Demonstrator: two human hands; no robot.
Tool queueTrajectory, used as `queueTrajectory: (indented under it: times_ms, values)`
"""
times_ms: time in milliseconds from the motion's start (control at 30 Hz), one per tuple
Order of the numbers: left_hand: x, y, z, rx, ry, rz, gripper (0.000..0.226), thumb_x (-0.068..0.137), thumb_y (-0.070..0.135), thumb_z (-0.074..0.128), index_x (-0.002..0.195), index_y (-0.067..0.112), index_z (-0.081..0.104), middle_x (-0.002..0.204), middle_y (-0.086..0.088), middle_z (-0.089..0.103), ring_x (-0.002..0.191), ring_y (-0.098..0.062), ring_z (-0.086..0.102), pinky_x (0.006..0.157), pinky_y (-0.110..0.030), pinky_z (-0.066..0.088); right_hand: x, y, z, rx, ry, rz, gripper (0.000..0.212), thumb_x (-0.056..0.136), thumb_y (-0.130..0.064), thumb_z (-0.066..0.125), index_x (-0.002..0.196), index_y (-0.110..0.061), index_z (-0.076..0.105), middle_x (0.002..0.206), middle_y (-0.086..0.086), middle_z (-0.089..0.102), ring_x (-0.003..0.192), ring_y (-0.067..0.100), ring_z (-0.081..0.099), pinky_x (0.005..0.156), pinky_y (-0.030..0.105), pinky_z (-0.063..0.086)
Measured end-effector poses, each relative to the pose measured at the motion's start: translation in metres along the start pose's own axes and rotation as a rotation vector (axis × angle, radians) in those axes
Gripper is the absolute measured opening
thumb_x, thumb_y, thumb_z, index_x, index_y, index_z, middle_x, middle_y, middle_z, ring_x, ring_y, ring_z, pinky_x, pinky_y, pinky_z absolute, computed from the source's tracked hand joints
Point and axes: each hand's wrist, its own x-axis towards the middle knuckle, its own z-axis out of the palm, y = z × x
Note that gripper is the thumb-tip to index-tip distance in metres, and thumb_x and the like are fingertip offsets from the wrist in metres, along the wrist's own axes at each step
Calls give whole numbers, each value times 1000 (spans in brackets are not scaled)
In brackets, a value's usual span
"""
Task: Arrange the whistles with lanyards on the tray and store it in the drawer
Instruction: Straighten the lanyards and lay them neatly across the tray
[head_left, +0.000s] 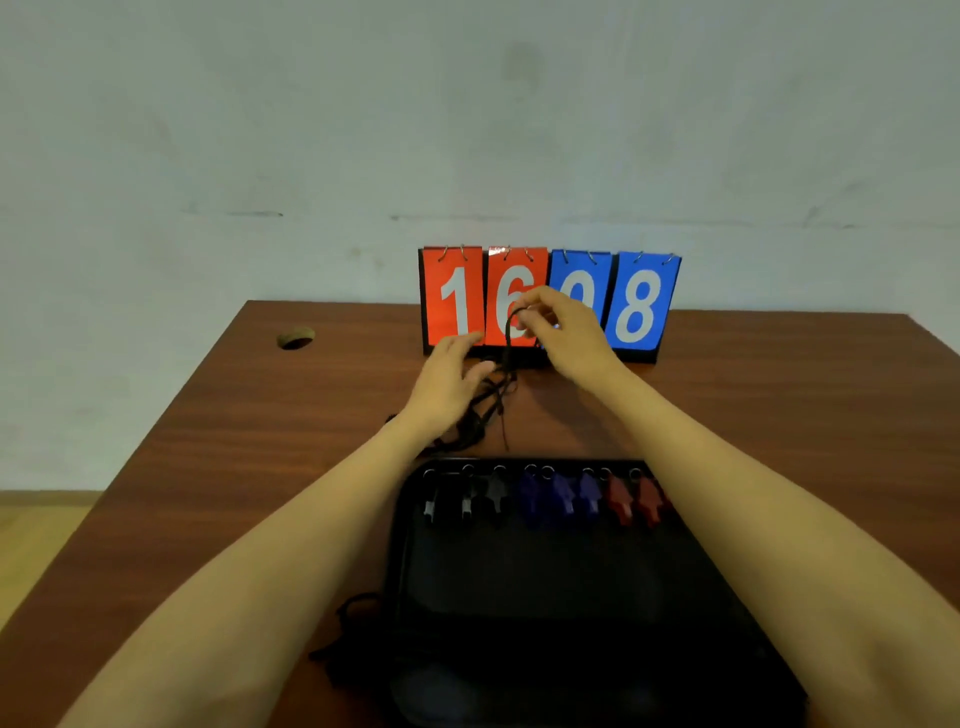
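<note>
Whistles (563, 496) lie in a single row along the far edge of the black tray (571, 597), rings pointing away from the person: three black-and-white ones at the left, three blue in the middle, two red at the right. The tray sits on the brown table (234, 441), close to the person, between both forearms. Just beyond the tray's far rim a tangle of black lanyards (485, 410) lies on the table; whether each cord is tied to a whistle cannot be told. The left hand (452, 376) lies over the far part of that tangle with fingers nearly straight, gripping nothing that shows. The right hand (563, 332) is raised above the table and pinches a lanyard loop (511, 325) between thumb and fingertips, the loop hanging down into the tangle. Behind both hands a flip scoreboard (644, 306) stands at the table's far edge, with two red cards reading 1 and 6 and two blue cards, the last an 8 and the third partly hidden by the right hand. More black cord (353, 610) lies just left of the tray. A round cable hole (296, 338) sits at the table's far left.
</note>
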Motion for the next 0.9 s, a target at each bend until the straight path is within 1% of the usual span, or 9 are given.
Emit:
queueTrajectory:
  times_ms: [67,133,233,333,400,500,567,733,900]
  values:
    - [0,31,-9,-152,-44,34,38,94,18,53,132,15,50,117,2,54,76,-8,55,73,-16,42,-2,-25,-15,19,-3,-60,12,96,-16,49,99,-18,61,88,-3,64,73,3,59,71,14,47]
    - [-2,53,-19,-246,-75,56,22,94,14,51,114,10,60,97,-3,61,61,-3,49,63,-15,40,-4,-49,-30,23,34,-92,12,96,-16,50,97,-19,61,84,-6,61,68,3,55,68,16,47]
    - [-7,77,-35,-318,-24,59,18,97,16,46,100,8,62,83,-3,62,68,-14,51,68,-25,41,-6,-77,-55,11,180,-99,14,96,-18,50,101,-14,62,82,-7,56,66,5,50,60,15,43]
    - [-14,100,-60,-342,112,15,23,98,22,46,106,9,62,84,-2,60,65,-11,52,53,-10,43,-11,-99,-87,-22,300,-108,15,97,-18,49,101,-13,62,79,-4,55,63,8,47,59,17,40]
    - [-20,115,-79,-339,174,28,27,97,29,48,109,11,64,89,0,62,73,-8,59,54,-7,45,-15,-111,-109,-68,328,-102,16,96,-19,50,102,-12,64,84,-1,58,67,10,49,63,19,40]
    - [-32,142,-103,-354,153,139,24,93,34,54,105,18,67,98,3,67,91,-13,63,75,-18,49,-21,-128,-134,-151,323,-90,18,95,-19,52,105,-12,66,103,5,61,84,14,51,76,24,39]
    - [-40,160,-114,-352,162,204,23,91,32,58,104,18,70,101,4,69,97,-11,62,81,-16,46,-26,-140,-145,-210,328,-81,19,95,-20,53,105,-12,66,109,7,59,88,13,49,78,24,38]
    - [-58,203,-137,-415,310,262,29,92,34,57,110,15,70,102,9,67,90,5,58,73,-3,40,-42,-168,-161,-250,201,-69,20,95,-18,53,108,-12,67,109,5,64,88,14,53,72,23,41]
    - [-70,233,-158,-380,416,311,25,93,31,56,103,16,72,93,2,71,78,-7,57,69,-14,42,-63,-207,-163,-82,174,-210,26,98,-31,48,113,-16,62,102,-2,63,94,14,59,83,26,47]
